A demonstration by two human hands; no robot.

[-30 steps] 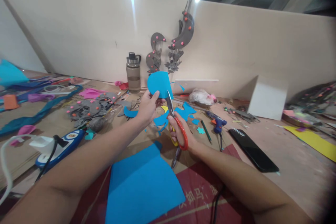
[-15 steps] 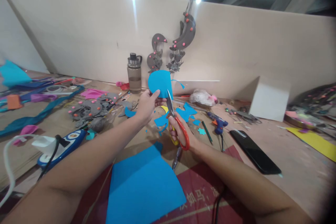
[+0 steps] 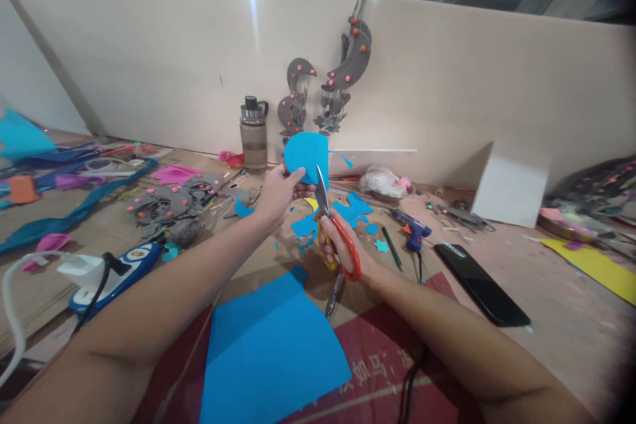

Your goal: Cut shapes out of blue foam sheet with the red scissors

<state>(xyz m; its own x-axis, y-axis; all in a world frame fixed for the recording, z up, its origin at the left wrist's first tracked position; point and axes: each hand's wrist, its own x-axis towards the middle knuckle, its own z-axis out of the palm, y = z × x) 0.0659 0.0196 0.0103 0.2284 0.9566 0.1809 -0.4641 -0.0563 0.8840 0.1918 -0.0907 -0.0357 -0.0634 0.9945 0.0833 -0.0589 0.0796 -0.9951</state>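
My left hand [image 3: 284, 191] pinches a blue felt-like piece [image 3: 303, 151] by its lower left edge; the piece has a rounded left side and a straight right side. In my right hand [image 3: 342, 245] are scissors [image 3: 354, 258] with red and yellow handles, their blades pointing up against the lower part of the piece. A thin curled strip [image 3: 348, 161] hangs off the piece's right side. Under my hands lie several blue scraps [image 3: 352, 211] and a small flower cutout [image 3: 381, 246]. Nearest me is a large blue sheet [image 3: 273, 351] with a curved right edge.
Rightward are a green pen [image 3: 391, 248], a blue glue gun [image 3: 417, 236] and a black phone [image 3: 481, 285]. A water bottle [image 3: 254, 136] stands near the back board. On the left lie grey moon pieces [image 3: 166, 205] and a blue power strip [image 3: 119, 275] with cables.
The blue piece has shifted slightly right and its angle has changed a little, with the thin strip moving right too. Both hands keep their holds; the scissors have barely moved.
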